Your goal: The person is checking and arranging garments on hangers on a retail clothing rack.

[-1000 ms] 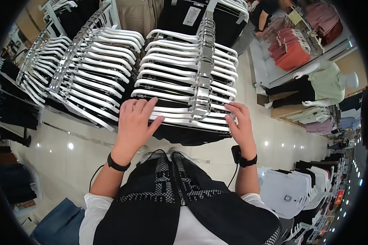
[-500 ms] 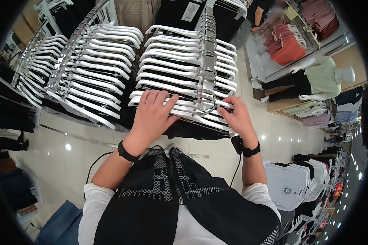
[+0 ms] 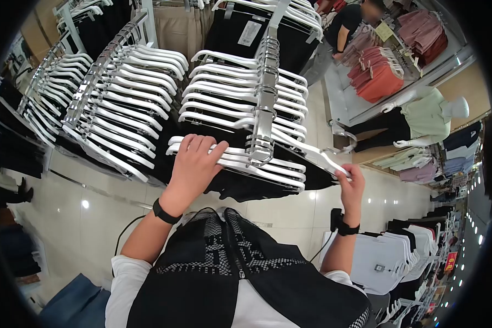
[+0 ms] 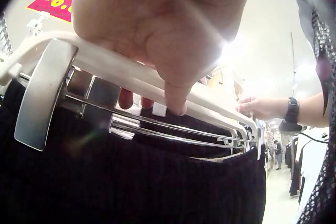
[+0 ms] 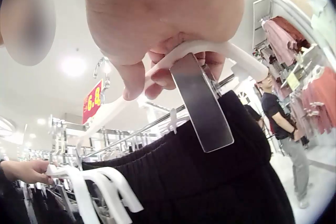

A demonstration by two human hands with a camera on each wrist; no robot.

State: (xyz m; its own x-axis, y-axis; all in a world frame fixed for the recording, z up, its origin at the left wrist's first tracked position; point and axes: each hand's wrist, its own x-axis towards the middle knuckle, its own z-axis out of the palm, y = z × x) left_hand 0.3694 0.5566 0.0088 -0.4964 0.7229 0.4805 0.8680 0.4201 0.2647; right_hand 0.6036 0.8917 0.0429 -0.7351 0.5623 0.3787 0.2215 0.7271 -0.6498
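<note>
My right hand (image 3: 352,183) grips the right end of a white hanger (image 3: 314,153), which slants out to the right of the metal rail (image 3: 267,104). Its metal hook (image 3: 341,131) shows off to the right of the rail. Black elastic-waisted bottoms (image 5: 236,155) hang from this hanger by a metal clip (image 5: 202,108). My left hand (image 3: 197,164) holds the left ends of the nearest few white hangers (image 3: 273,167), fingers over the top and thumb on the near side. Dark clothing (image 4: 131,182) is clipped beneath them. Behind, more white hangers (image 3: 218,95) line the rail.
Two more rails of white hangers (image 3: 131,104) stand to the left. A mannequin (image 3: 432,112) and a person in a dark shirt (image 3: 347,24) are at the right, near reddish clothes (image 3: 374,82). White tops (image 3: 372,259) hang low on the right.
My right hand has moved rightward and drawn one hanger out of the row. A gap has opened between the front hangers under my left hand and those behind.
</note>
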